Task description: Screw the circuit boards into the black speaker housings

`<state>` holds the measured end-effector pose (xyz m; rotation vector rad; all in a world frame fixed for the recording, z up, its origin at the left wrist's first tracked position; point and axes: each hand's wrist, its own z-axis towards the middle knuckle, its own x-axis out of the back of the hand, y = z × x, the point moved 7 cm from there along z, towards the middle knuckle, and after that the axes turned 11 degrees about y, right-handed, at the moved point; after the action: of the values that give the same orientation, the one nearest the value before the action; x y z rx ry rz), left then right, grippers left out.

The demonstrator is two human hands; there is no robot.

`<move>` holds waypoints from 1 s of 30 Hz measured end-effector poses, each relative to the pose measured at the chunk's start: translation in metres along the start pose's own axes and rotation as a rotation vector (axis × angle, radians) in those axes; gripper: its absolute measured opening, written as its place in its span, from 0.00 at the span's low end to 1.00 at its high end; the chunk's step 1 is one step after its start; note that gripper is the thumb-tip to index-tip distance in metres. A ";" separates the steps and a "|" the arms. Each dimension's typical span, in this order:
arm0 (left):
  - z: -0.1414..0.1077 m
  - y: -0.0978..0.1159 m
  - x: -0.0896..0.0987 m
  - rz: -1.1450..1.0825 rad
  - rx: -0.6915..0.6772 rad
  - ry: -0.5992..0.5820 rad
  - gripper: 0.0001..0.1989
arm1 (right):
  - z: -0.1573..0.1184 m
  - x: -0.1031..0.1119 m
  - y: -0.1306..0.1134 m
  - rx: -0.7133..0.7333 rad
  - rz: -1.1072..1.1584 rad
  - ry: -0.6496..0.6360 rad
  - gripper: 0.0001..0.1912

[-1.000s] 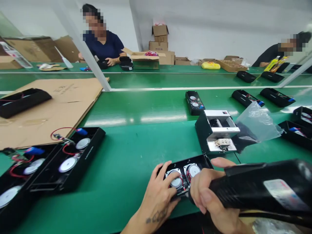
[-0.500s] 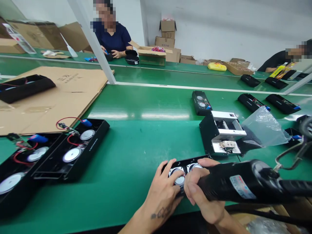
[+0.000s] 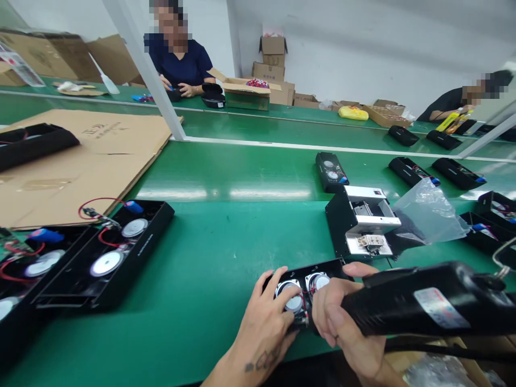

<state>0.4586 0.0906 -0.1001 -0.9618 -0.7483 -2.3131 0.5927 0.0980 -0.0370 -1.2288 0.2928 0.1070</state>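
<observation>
Near the table's front edge lies a black speaker housing (image 3: pixel 299 270) with two round silver-backed speakers and red wires inside. My left hand (image 3: pixel 266 320) is wrapped over its left part, fingers along the far rim and on one speaker. My right hand (image 3: pixel 349 322) grips a black electric screwdriver (image 3: pixel 407 305), held almost level over the housing's right end. The tool's tip is hidden behind my fingers. Just beyond stands a black-and-silver screw feeder (image 3: pixel 358 223).
Open speaker housings (image 3: pixel 135 252) with blue batteries lie at left, partly beside flat cardboard (image 3: pixel 133 134). A clear plastic bag (image 3: pixel 431 215) sits right of the feeder. More housings (image 3: pixel 331 172) lie farther back. Two people (image 3: pixel 187 59) work across the bench. A white post (image 3: pixel 145 70) rises at left.
My right hand and the screwdriver have moved a little to the right, uncovering more of the second speaker. My left hand keeps its hold on the housing. The whole view has shifted slightly.
</observation>
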 end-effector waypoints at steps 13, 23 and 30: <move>0.001 -0.005 0.003 0.050 -0.145 0.118 0.20 | 0.122 0.118 -0.113 0.664 -0.087 0.729 0.18; 0.002 -0.010 0.002 0.044 -0.188 0.182 0.23 | 0.158 0.172 -0.107 0.702 -0.252 0.858 0.34; 0.001 -0.011 0.002 0.025 -0.175 0.158 0.22 | 0.139 0.145 -0.081 0.429 -0.265 0.572 0.24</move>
<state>0.4506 0.0990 -0.1007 -0.8439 -0.4734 -2.4299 0.7736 0.1906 0.0387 -0.8377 0.6098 -0.5225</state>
